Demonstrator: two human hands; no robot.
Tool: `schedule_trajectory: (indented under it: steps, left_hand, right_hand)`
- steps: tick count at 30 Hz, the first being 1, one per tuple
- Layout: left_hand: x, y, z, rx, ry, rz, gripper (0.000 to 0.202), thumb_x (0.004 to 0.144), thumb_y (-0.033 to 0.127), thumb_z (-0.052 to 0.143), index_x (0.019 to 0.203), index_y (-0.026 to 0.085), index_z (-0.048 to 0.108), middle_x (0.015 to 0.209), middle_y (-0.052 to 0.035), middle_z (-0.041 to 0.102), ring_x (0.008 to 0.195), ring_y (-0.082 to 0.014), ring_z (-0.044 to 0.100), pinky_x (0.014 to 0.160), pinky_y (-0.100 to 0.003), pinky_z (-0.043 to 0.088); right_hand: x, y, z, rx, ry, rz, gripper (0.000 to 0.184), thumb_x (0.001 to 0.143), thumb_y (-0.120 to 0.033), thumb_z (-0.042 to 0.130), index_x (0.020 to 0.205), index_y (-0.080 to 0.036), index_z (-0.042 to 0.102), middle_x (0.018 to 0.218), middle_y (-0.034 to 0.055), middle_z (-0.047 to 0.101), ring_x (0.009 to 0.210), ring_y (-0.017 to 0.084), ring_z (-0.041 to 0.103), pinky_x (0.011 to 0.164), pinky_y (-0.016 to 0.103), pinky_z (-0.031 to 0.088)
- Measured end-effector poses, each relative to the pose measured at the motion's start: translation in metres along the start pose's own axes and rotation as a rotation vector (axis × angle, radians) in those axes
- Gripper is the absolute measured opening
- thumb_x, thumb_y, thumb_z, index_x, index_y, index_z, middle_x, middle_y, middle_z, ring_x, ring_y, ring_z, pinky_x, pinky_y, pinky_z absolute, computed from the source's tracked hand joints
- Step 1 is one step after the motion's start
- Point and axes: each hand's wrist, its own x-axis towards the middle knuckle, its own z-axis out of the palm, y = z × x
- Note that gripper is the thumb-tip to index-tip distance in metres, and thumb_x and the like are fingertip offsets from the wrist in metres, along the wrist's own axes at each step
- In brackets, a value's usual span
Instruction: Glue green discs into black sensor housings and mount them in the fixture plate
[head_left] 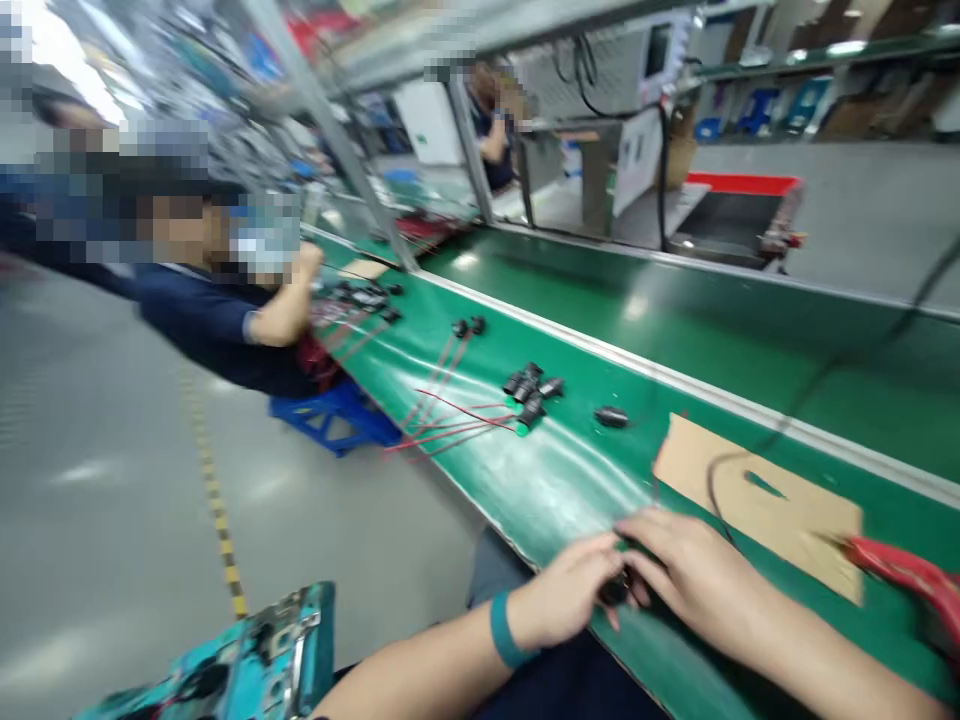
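Observation:
My left hand [571, 588], with a teal band on its wrist, is closed at the green table's near edge. My right hand [679, 555] meets it from the right, fingers bent inward. Between them they grip a small black part [615, 588], mostly covered by the fingers and blurred. Beyond my hands lies a single black cylindrical part [611, 416]. Left of it is a cluster of similar black parts [529, 392], some with green ends and red wires. A piece of cardboard [802, 500] with a slot rests to the right, a dark cable crossing it.
A red-handled tool [900, 575] lies at the right by the cardboard. A co-worker [217, 320] sits farther along the bench on the left, near a blue stool [330, 415]. A teal case [255, 650] stands at lower left. A metal rail [637, 360] runs along the table [517, 490].

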Motion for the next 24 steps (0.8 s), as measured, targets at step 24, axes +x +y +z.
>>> schedule_trajectory:
  steps: [24]
  left_hand:
    - [0.013, 0.010, 0.000, 0.216, 0.059, -0.088, 0.019, 0.074, 0.034, 0.056, 0.075, 0.015, 0.059, 0.068, -0.0050, 0.058, 0.055, -0.0133, 0.054, 0.044, -0.020, 0.045]
  right_hand:
    - [0.011, 0.020, 0.024, -0.107, 0.113, -0.121, 0.028, 0.098, -0.018, 0.045, 0.095, -0.025, 0.072, 0.076, 0.0025, 0.066, 0.063, 0.016, 0.068, 0.058, 0.022, 0.053]
